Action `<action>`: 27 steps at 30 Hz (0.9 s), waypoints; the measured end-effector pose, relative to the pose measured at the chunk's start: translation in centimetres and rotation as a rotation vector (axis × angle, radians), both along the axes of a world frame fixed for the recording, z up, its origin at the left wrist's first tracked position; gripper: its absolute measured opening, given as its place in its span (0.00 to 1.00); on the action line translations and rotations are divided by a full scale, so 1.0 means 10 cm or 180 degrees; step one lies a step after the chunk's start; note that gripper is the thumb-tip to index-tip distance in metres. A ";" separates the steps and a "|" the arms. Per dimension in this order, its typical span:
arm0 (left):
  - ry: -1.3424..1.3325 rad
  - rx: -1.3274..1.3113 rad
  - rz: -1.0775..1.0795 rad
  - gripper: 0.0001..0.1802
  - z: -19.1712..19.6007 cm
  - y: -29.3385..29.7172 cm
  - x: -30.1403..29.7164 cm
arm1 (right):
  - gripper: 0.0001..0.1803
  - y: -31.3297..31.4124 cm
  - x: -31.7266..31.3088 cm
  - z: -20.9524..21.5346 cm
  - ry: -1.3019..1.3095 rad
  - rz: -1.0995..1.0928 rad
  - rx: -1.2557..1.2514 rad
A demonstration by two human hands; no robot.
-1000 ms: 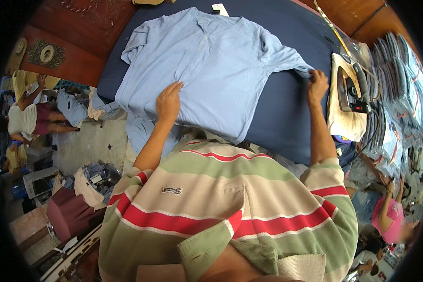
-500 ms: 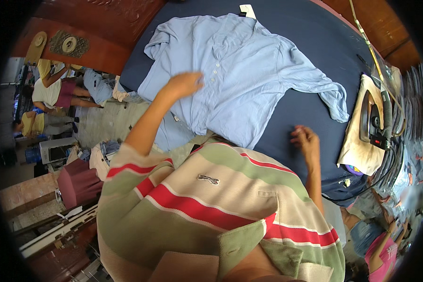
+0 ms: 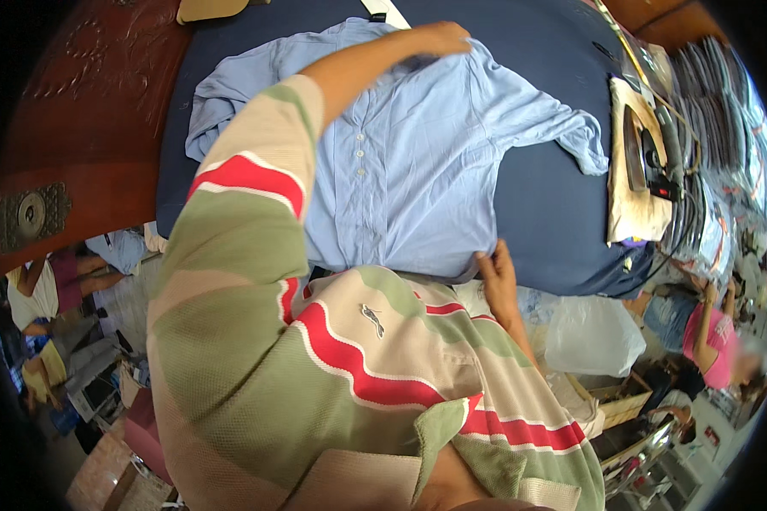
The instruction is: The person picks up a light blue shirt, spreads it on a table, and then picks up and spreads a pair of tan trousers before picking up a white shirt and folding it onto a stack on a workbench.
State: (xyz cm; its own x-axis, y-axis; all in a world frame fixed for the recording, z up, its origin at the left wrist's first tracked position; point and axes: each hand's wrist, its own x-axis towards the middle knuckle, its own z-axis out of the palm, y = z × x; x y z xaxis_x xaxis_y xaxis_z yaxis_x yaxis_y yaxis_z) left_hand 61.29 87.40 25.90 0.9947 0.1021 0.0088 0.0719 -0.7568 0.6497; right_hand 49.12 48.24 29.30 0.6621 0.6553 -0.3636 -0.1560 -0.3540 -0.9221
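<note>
A light blue buttoned shirt [image 3: 418, 187] lies spread, front up, on a dark blue padded table [image 3: 541, 217]. My left arm reaches across it, and my left hand [image 3: 441, 38] is closed at the shoulder near the collar, its fingertips pinching the cloth. At the shirt's lower right corner, my right hand [image 3: 498, 271] pinches the hem between thumb and fingers. The sleeve on the right stretches out toward the iron. My left forearm hides part of the shirt's upper front.
An iron [image 3: 648, 157] rests on a cream cloth pad [image 3: 631, 213] at the table's right. Beyond it are stacks of folded garments in clear plastic [image 3: 712, 111]. A carved wooden panel [image 3: 85, 111] stands at left. Other people work at both sides, one in pink [image 3: 712, 332].
My left hand has moved up and right to the shirt's shoulder. My right hand has come in to the hem and taken hold. The shirt lies flatter and straighter.
</note>
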 end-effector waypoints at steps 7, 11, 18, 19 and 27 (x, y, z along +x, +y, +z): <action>0.1381 -0.5115 0.1207 0.22 0.83 -0.17 -1.76 | 0.09 -0.13 0.47 0.43 -0.0023 -0.0669 0.0734; 0.1590 -0.5796 0.1002 0.29 0.70 -1.27 -3.17 | 0.17 -0.11 1.03 1.27 -0.0543 -0.0615 0.1112; -0.0216 -0.6774 0.0714 0.34 0.80 -2.59 -3.03 | 0.12 -0.15 1.01 2.16 -0.1531 0.1413 0.1706; -0.0031 -0.6594 0.0552 0.30 0.94 -2.68 -2.97 | 0.13 -0.19 0.94 2.26 -0.1503 0.1469 0.1833; -0.2937 -0.4122 0.0612 0.22 2.35 -2.61 -3.90 | 0.06 -0.67 0.70 3.14 -0.3012 0.0854 0.2543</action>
